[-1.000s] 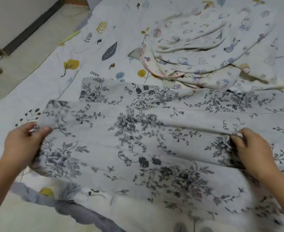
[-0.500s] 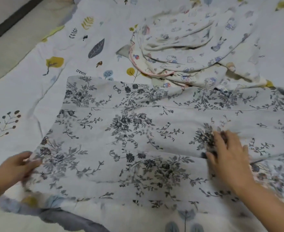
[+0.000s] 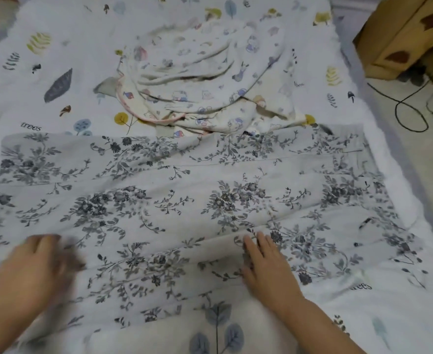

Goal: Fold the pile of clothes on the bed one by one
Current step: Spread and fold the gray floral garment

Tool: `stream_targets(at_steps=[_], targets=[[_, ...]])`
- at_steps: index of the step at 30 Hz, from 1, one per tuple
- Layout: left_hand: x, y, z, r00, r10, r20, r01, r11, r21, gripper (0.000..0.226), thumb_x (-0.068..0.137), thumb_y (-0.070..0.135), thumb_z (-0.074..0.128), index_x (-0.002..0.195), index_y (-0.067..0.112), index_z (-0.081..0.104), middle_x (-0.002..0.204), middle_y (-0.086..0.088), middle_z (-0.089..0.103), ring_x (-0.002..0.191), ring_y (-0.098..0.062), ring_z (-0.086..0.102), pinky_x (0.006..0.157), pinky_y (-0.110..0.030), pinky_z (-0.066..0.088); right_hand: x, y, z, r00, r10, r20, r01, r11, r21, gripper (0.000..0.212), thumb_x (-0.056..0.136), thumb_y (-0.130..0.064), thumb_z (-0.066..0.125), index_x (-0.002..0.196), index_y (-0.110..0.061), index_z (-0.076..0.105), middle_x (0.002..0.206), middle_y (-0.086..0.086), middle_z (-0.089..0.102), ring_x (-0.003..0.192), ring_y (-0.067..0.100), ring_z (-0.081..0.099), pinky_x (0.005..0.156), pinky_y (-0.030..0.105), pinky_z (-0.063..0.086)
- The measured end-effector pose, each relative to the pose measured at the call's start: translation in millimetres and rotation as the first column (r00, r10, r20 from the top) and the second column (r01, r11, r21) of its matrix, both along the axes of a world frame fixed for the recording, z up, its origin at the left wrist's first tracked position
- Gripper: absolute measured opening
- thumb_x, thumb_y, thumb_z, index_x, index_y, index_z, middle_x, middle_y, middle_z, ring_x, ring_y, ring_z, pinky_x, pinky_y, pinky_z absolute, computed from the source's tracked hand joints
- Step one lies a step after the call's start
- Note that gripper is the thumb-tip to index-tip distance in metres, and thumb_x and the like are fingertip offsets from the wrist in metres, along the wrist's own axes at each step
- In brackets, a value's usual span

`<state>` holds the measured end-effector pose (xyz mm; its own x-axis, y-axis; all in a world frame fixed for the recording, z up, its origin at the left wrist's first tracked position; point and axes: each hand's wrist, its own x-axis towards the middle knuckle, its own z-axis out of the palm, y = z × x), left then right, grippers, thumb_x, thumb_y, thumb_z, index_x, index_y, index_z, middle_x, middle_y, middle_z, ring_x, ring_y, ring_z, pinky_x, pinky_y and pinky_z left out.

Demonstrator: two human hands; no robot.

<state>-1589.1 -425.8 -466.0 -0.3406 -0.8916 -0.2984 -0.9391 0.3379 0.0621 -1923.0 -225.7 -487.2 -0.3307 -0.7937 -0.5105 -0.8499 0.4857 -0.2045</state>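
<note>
A pale grey garment with a dark floral print [image 3: 174, 190] lies spread flat across the bed, with long creases running left to right. My left hand [image 3: 35, 267] rests on its near left part, blurred by motion, fingers extended. My right hand [image 3: 266, 261] presses flat on the cloth at a crease near the middle, fingers straight. Behind the garment lies a rumpled pile of cream clothes with small cartoon prints [image 3: 200, 80].
The bed sheet [image 3: 57, 57] is white with leaf and tree prints. A cardboard box [image 3: 409, 34] stands on the floor at the far right, and a black cable [image 3: 404, 108] loops on the floor beside the bed's right edge.
Both hands let go of the garment's edges and now lie flat on it. The left hand moved onto the cloth. The view shifted right, showing the box and cable.
</note>
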Motion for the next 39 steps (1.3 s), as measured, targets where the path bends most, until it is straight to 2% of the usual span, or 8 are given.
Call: stream_targets(at_steps=[10,13,17,21,25,30,35,39], targets=[[-193,139,-11,0.678,-0.621,-0.393,0.681,0.732,0.019,0.021,0.067,0.036,0.059,0.079,0.021,0.068,0.089,0.000,0.066,0.075,-0.016,0.063,0.065,-0.024,0.046,-92,88,14,0.941,-0.206,-0.267,0.196,0.979,-0.063,0.064,0.091,-0.009,0.045,0.147,-0.020,0.019,0.156,0.007,0.011,0.144,0.022,0.009,0.116,0.037,0.018],[-212,159,-29,0.701,-0.669,-0.246,0.708,0.695,0.127,0.053,0.038,0.058,0.077,0.079,0.027,0.069,0.086,0.006,0.066,0.073,-0.013,0.066,0.062,-0.019,0.051,-116,102,6,0.940,-0.172,-0.296,0.185,0.983,0.018,0.063,0.095,-0.009,0.042,0.149,-0.023,0.012,0.157,0.009,0.003,0.145,0.026,-0.003,0.116,0.042,0.008],[-225,159,-35,0.736,-0.612,-0.289,0.648,0.761,0.039,0.044,0.034,0.033,0.090,0.072,0.024,0.070,0.078,0.002,0.065,0.067,-0.017,0.065,0.057,-0.022,0.052,-137,98,-1,0.945,-0.071,-0.320,0.076,0.997,0.002,0.057,0.087,-0.013,0.056,0.140,-0.018,0.037,0.148,0.015,0.029,0.141,0.032,0.019,0.114,0.045,0.015],[-227,154,-28,0.686,-0.632,-0.362,0.688,0.724,0.040,0.030,0.049,0.019,0.087,0.070,0.020,0.066,0.075,0.002,0.062,0.065,-0.016,0.061,0.056,-0.016,0.048,-148,87,7,0.951,-0.045,-0.306,0.017,0.996,-0.093,0.024,0.075,-0.008,0.066,0.099,-0.008,0.070,0.094,0.013,0.068,0.097,0.033,0.060,0.091,0.039,0.040],[-225,150,-19,0.687,-0.628,-0.365,0.713,0.678,0.176,0.017,0.091,0.028,0.055,0.102,0.016,0.059,0.101,-0.001,0.058,0.096,-0.019,0.056,0.073,-0.024,0.041,-154,93,31,0.949,-0.002,-0.316,-0.037,0.992,-0.117,0.019,0.064,0.000,0.073,0.082,-0.009,0.070,0.068,0.009,0.065,0.066,0.031,0.059,0.063,0.037,0.045],[-217,158,1,0.636,-0.647,-0.419,0.771,0.519,0.370,0.012,0.093,0.030,0.051,0.086,0.023,0.044,0.092,0.004,0.044,0.085,-0.009,0.044,0.069,-0.020,0.029,-148,127,61,0.945,0.106,-0.311,-0.172,0.966,-0.192,0.038,0.039,0.013,0.081,0.064,-0.012,0.066,0.059,0.003,0.055,0.052,0.023,0.053,0.041,0.031,0.043],[-211,175,9,0.632,-0.631,-0.449,0.762,0.404,0.506,0.014,0.091,0.031,0.053,0.096,0.020,0.060,0.102,0.012,0.050,0.096,-0.001,0.046,0.087,-0.013,0.033,-134,157,66,0.976,0.188,-0.110,-0.189,0.982,0.000,0.017,0.072,-0.011,0.072,0.084,-0.020,0.066,0.084,-0.001,0.058,0.080,0.020,0.060,0.064,0.034,0.052],[-221,186,0,0.665,-0.576,-0.476,0.737,0.612,0.288,0.035,0.092,0.042,0.039,0.088,0.018,0.065,0.097,0.005,0.058,0.086,-0.004,0.055,0.080,-0.013,0.043,-129,160,48,0.996,0.084,-0.044,-0.081,0.995,0.061,0.030,0.089,-0.058,0.043,0.100,-0.033,0.056,0.108,-0.012,0.053,0.100,0.008,0.048,0.082,0.024,0.040]])
